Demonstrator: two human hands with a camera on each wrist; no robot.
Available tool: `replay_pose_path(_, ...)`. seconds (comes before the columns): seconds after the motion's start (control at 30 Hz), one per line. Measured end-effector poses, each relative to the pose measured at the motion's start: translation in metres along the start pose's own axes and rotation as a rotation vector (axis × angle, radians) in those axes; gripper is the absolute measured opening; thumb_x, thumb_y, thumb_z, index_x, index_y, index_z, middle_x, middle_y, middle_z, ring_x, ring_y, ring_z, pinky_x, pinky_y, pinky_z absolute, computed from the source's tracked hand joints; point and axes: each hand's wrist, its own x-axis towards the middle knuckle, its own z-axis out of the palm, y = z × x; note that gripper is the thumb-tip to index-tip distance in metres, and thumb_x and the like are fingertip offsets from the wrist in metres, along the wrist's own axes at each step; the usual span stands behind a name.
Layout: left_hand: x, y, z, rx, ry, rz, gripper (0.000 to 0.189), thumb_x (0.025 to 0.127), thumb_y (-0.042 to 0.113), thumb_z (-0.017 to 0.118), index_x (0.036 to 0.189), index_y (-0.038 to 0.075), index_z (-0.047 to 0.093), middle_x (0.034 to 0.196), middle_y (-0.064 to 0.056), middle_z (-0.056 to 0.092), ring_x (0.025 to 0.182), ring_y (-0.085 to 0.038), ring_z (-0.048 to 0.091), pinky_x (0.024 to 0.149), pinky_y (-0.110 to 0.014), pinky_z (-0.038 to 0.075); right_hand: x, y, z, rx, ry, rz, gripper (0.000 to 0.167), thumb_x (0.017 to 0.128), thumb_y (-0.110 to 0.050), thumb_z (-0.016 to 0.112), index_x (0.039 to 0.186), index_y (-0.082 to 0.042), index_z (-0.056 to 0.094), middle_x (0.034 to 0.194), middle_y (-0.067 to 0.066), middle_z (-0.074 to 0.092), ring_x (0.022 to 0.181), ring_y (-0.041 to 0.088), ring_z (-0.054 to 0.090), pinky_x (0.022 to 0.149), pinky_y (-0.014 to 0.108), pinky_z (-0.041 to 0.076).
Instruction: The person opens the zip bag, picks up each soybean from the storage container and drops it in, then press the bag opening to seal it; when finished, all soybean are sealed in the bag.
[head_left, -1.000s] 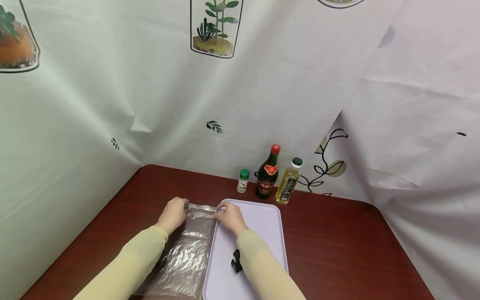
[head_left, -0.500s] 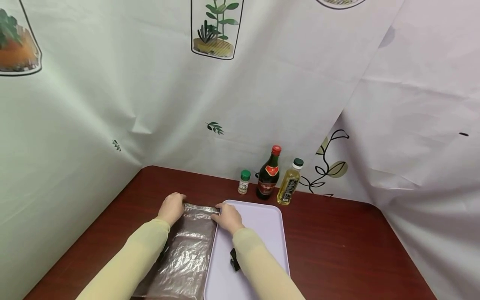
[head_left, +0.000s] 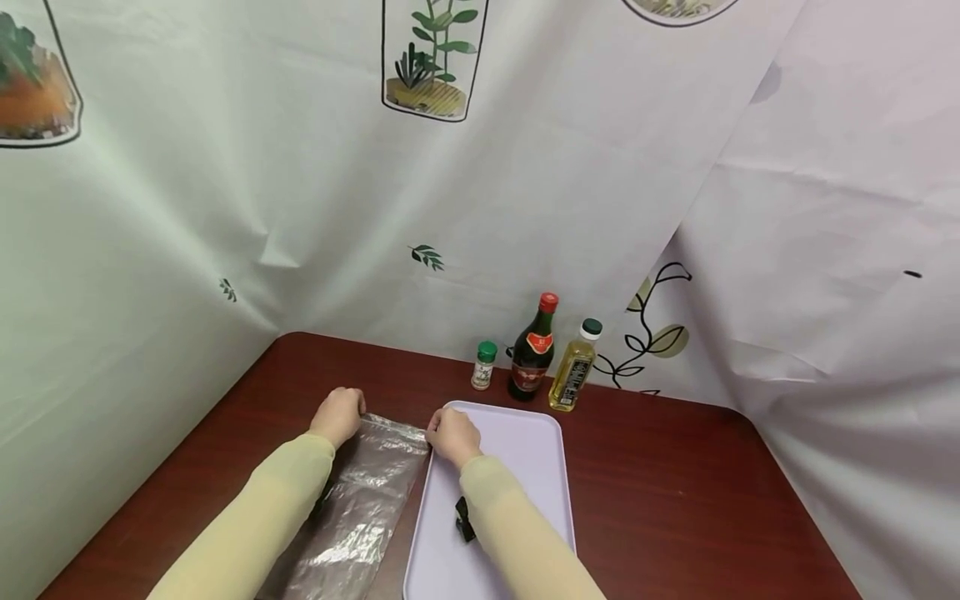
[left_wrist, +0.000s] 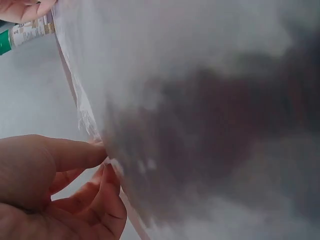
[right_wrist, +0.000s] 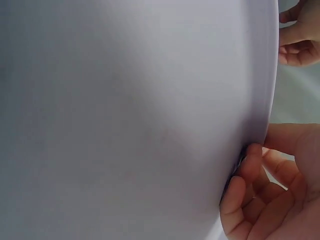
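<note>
On my feed, the left hand (head_left: 339, 415) and right hand (head_left: 455, 435) each pinch a far corner of the long, clear plastic bag (head_left: 367, 487), its length spreading nearward from their fingers; its right edge angles leftward from the pale lilac rectangular tray (head_left: 525, 454); the dark red desk (head_left: 675, 475) extends rightward.

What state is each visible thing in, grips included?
Plastic bag: creased; whether its mouth is open, unclear
Left grip: pinching its far left corner
Right grip: pinching its far right corner
Tray: lying flat
Dark item: on it, partly hidden
Shaker: upright, capped
Red-capped bottle: upright, capped
Clear bottle: upright, capped
</note>
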Motion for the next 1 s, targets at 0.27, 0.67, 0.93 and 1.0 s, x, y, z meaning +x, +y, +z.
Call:
replay_pose_path(0.27,0.002,-0.001,-0.007,-0.041,0.000,-0.003,0.013,0.081,-0.008,0.056,0.076,0.004,0.057,0.077,-0.010,0.058,0.068,-0.024,0.053,0.061,-0.038,0.044,-0.001,0.003,-0.004,0.086,-0.001,-0.035,0.016,0.080,-0.013,0.068,0.067,-0.014,0.060,0.061,-0.006,0.053,0.055,0.009,0.046,0.051,0.024,0.036)
replay_pose_path(0.67,0.001,-0.001,-0.016,0.078,0.058,0.224,0.028,0.072,-0.015,0.054,0.076,0.012,0.059,0.075,-0.005,0.051,0.071,-0.022,0.049,0.065,-0.037,0.043,-0.006,0.010,-0.018,0.209,0.003,-0.189,0.019,0.086,-0.023,0.068,0.074,-0.008,0.066,0.069,-0.004,0.053,0.061,0.006,0.045,0.058,0.022,0.040)
replay_pose_path(0.93,-0.001,0.020,-0.024,0.101,0.051,0.292,0.028,0.076,-0.012,0.055,0.077,0.015,0.064,0.080,-0.004,0.056,0.078,-0.024,0.055,0.066,-0.037,0.045,-0.014,0.016,-0.029,0.388,-0.101,-0.165,0.021,0.088,-0.023,0.067,0.079,-0.004,0.069,0.056,-0.006,0.050,0.041,0.006,0.046,0.045,0.021,0.041)
replay_pose_path(1.0,-0.002,0.027,-0.025,0.108,0.050,0.310,0.029,0.076,-0.011,0.056,0.075,0.017,0.063,0.079,-0.004,0.056,0.077,-0.023,0.054,0.066,-0.037,0.045,-0.015,0.018,-0.029,0.428,-0.138,-0.158,0.022,0.088,-0.024,0.067,0.081,-0.003,0.071,0.056,-0.006,0.052,0.041,0.006,0.047,0.045,0.021,0.042)
